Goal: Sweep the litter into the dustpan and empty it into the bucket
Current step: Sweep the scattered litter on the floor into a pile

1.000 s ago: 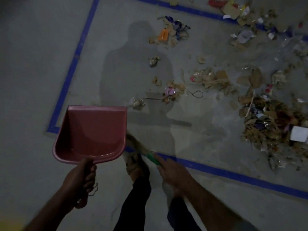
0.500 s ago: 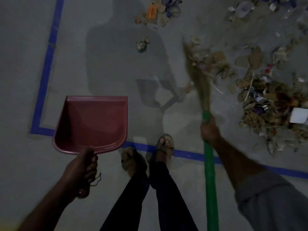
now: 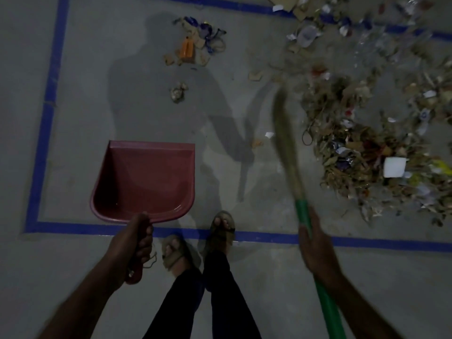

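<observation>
My left hand [image 3: 133, 243] grips the handle of a red dustpan [image 3: 146, 179], which hangs above the grey floor with nothing in it. My right hand [image 3: 315, 248] holds the green handle of a broom [image 3: 287, 143] whose straw head, blurred, reaches up to the left edge of a big litter pile [image 3: 371, 148] of dry leaves, paper scraps and a white block. A smaller litter cluster with an orange piece [image 3: 188, 48] lies further off, with a crumpled scrap [image 3: 178, 91] below it. No bucket is in view.
Blue tape [image 3: 46, 123] marks a rectangle on the concrete floor, its near edge running under my sandalled feet [image 3: 221, 228]. More scattered litter [image 3: 318, 30] lies at the top right. My shadow falls across the floor's middle.
The broom has swung to the right, and the loose litter that lay in the middle now lies against the big pile. The dustpan stays held in my left hand.
</observation>
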`<state>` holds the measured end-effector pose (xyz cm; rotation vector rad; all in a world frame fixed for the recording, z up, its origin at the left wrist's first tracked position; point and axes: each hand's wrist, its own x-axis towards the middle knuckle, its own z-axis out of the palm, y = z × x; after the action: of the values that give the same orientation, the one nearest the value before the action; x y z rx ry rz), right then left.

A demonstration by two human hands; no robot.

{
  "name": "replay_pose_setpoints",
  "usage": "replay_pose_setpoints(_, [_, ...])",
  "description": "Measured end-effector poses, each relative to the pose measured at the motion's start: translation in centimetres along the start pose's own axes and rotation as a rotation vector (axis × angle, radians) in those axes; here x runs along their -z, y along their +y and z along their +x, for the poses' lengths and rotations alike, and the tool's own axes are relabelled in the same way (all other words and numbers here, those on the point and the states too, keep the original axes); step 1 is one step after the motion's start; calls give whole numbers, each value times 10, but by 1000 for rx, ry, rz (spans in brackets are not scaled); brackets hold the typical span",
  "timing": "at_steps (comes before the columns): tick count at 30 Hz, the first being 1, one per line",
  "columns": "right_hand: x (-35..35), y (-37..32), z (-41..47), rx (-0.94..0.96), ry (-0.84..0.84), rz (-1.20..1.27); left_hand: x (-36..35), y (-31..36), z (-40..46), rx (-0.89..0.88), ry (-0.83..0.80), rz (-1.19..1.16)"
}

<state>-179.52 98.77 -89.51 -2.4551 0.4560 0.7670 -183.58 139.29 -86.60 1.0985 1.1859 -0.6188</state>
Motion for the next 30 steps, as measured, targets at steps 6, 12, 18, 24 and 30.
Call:
replay_pose_setpoints(6, [-55, 23, 21, -138, -283, -187, 7, 1, 4, 17, -9, 85])
replay_pose_setpoints(12, [-4, 16, 83, -375, -22, -110, 14, 0, 7, -6, 23, 119])
replay_pose_setpoints(18, [23, 8, 42, -98, 149, 25, 10, 9, 4, -7, 16, -18])
replay_pose_setpoints(24, [-37, -21, 5, 183, -152, -4, 14, 35, 5, -21, 29, -50])
replay_pose_setpoints(30, [-119, -112, 15, 433, -437, -343, 45, 69, 15, -53, 66, -53])
